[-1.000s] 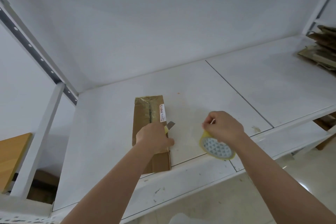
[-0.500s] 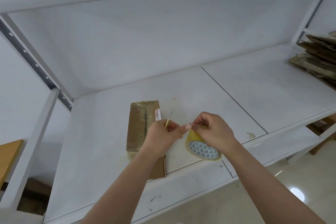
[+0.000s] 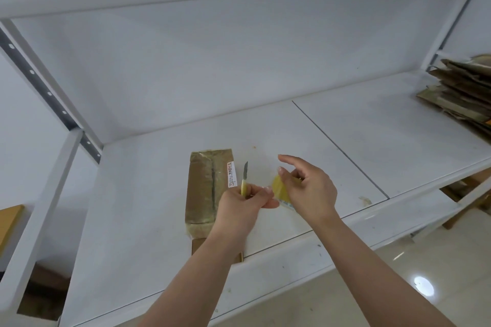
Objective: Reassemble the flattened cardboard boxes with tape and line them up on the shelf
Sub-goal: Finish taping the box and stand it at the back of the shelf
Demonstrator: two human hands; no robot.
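A person's two bare arms reach in from the bottom edge over a white shelf (image 3: 332, 141). Nearest the camera, the left hand (image 3: 244, 203) is curled round a yellow-handled knife (image 3: 244, 178), blade pointing up and away, w/ thumb and forefinger also appearing to pinch a loose end of clear tape. Just beside it, the right hand (image 3: 309, 191) holds a yellow tape roll (image 3: 280, 188) w/ thumb and lower fingers, the forefinger stretched out free above it. Under and left of the left wrist lies one flat cardboard box (image 3: 206, 188), taped along its middle seam, w/ a small printed label at its right edge; its near end sits close to the shelf's front lip. Farther back and well apart, at the right end, a stack of flattened boxes (image 3: 462, 93) waits; how many sheets can't be told.

Count: 2 hands, 1 knife, 1 roll, 1 box by the hands, 1 stack.

Risks, as a judgement: the blade sits close to the right hand's fingers, so a hurried cut could nick skin. The thin strip may fold back and stick to itself if tension drops. The box's near end could slide off the lip if a wrist nudges it.
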